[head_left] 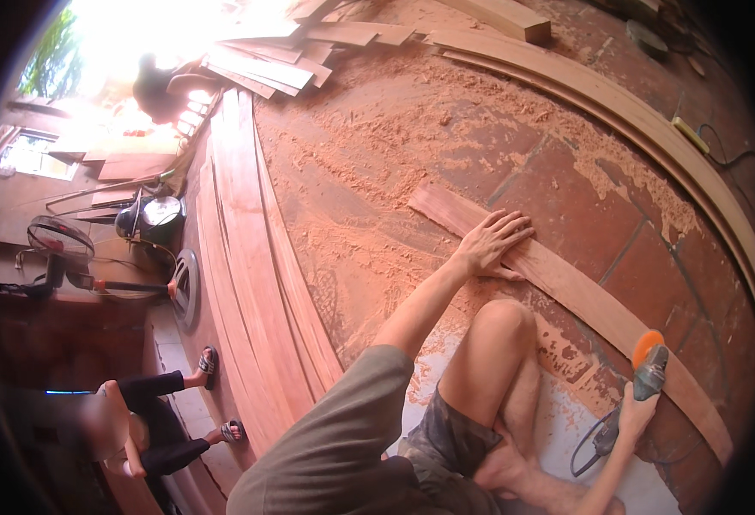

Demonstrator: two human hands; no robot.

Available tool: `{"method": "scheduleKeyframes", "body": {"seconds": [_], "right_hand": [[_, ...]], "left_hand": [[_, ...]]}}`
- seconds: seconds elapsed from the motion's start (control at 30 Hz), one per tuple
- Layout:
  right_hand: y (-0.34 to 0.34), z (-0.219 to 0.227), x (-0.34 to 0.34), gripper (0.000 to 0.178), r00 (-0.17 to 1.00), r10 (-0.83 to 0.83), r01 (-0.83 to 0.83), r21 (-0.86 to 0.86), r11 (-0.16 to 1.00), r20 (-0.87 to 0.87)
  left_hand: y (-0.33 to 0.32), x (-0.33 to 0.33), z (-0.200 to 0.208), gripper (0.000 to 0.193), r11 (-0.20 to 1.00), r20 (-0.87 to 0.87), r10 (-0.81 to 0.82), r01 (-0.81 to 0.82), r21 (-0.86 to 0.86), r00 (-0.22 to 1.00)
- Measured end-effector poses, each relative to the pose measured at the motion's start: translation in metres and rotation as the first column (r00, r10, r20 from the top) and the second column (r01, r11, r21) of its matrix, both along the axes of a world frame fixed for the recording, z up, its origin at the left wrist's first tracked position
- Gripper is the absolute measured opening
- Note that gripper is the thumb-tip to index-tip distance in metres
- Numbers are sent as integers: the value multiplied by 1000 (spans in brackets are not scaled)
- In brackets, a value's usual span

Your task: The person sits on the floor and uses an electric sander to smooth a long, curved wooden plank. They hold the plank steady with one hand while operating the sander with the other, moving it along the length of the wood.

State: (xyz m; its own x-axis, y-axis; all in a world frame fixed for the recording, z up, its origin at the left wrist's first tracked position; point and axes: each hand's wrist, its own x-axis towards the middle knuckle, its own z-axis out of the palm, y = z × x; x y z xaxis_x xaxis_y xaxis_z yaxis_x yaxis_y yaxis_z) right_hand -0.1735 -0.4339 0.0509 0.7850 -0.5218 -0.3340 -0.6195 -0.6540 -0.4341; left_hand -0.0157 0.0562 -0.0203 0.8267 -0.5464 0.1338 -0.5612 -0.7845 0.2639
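Head view shows a floor [566, 197] of large red-brown tiles, covered in many places with pale sawdust [395, 129]. At the left edge of the floor lies a row of long wooden boards [249, 257], side by side, running from the far end toward the near end. Along the far right edge, curved wooden strips [618, 112] follow the border of the floor, and a pile of shorter planks [274, 60] sits at the far left corner, where strong daylight comes in. Left of the boards stand a fan [60, 249] and other workshop things, and another person [146, 421] in dark trousers and sandals sits near the lower left corner.

In the middle of the floor lies a long thin wooden plank [583, 296], going diagonally toward the near right corner. The left hand [491, 245] rests flat on it, fingers spread, pressing on its far part. The right hand [631, 416] is closed around the body of a small angle grinder [648, 369] with an orange disc, which is on the near part of the same plank. The person's bare knee [502, 322] is just beside the plank. No containers are visible.
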Motion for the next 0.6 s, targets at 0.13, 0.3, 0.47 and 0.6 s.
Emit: {"method": "scheduleKeyframes", "body": {"seconds": [0.13,0.3,0.47,0.6], "right_hand": [[-3,6,-8,76,1000,13,-13,-3,1000,17],[-103,-26,-6,80,982,-179,175,-68,982,-56],[-73,-30,19,81,990,-140,139,-50,989,0],[31,3,21,79,999,-49,49,-1,999,6]], "left_hand": [[1,0,-2,109,1000,20,7,-7,9,1000],[-1,1,-3,107,1000,18,13,-12,-26,1000],[-6,4,-2,106,1000,22,16,-15,-26,1000],[-5,3,1,107,1000,21,13,-12,-22,1000]]}}
